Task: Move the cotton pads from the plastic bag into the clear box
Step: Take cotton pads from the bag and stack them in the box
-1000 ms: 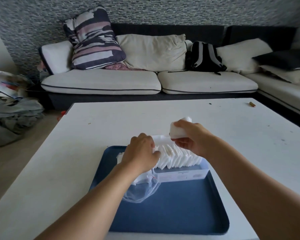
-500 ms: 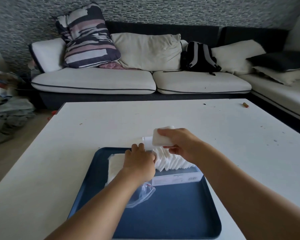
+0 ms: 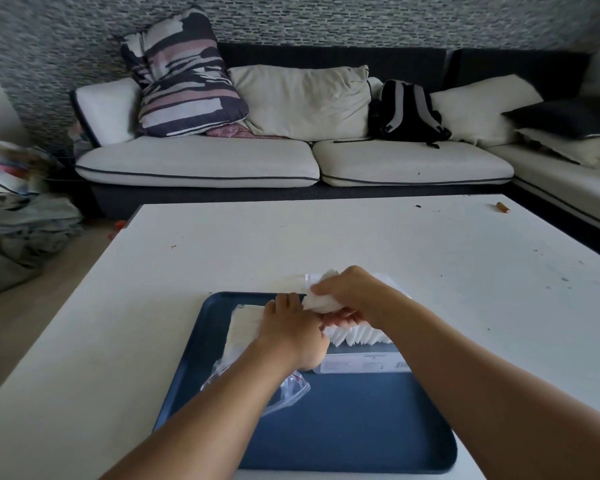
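Observation:
A clear box (image 3: 364,363) with a white label stands on a dark blue tray (image 3: 343,431), holding a row of white cotton pads (image 3: 361,337) on edge. My right hand (image 3: 354,292) grips a small stack of cotton pads (image 3: 323,301) just above the box's left end. My left hand (image 3: 291,329) is curled at the left end of the box, fingers on the pads there. A stack of pads (image 3: 241,327) lies left of it in the crumpled plastic bag (image 3: 288,393), partly hidden by my left forearm.
The tray sits on a white table (image 3: 430,265) with small specks and a brown stub (image 3: 503,207) at the far right. Behind the table is a white sofa (image 3: 198,161) with cushions and a black backpack (image 3: 407,112). A pile of clothes (image 3: 18,233) lies on the floor at left.
My right hand has lowered its stack of pads from above the box down onto the row at the box's left end. My left hand has stayed at the box's left end.

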Demonstrator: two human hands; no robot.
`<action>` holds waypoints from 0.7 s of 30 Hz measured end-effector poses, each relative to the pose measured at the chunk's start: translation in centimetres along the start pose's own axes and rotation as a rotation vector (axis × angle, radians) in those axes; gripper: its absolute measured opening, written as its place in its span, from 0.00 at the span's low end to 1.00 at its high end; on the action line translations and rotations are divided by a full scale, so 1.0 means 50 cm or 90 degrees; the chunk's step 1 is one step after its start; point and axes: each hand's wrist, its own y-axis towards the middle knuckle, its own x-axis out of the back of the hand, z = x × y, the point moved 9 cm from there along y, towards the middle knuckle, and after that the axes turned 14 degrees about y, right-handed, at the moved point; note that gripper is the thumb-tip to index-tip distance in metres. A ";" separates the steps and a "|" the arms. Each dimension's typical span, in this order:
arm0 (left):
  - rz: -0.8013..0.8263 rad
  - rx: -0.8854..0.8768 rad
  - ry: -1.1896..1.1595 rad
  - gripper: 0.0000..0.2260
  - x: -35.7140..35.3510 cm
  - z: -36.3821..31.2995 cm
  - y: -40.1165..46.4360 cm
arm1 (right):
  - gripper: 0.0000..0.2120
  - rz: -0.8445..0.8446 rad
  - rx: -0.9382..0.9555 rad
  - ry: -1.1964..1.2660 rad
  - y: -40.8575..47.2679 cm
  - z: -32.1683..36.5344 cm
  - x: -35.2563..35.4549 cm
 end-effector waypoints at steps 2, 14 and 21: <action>0.025 -0.010 -0.013 0.17 -0.004 0.003 -0.003 | 0.18 -0.014 0.005 -0.042 0.008 -0.007 0.010; -0.037 -0.042 -0.102 0.16 0.030 0.001 -0.018 | 0.14 -0.228 0.186 -0.450 -0.025 0.040 0.004; -0.146 -0.061 -0.170 0.18 0.034 0.004 -0.025 | 0.11 0.032 0.017 -0.431 -0.034 0.025 -0.044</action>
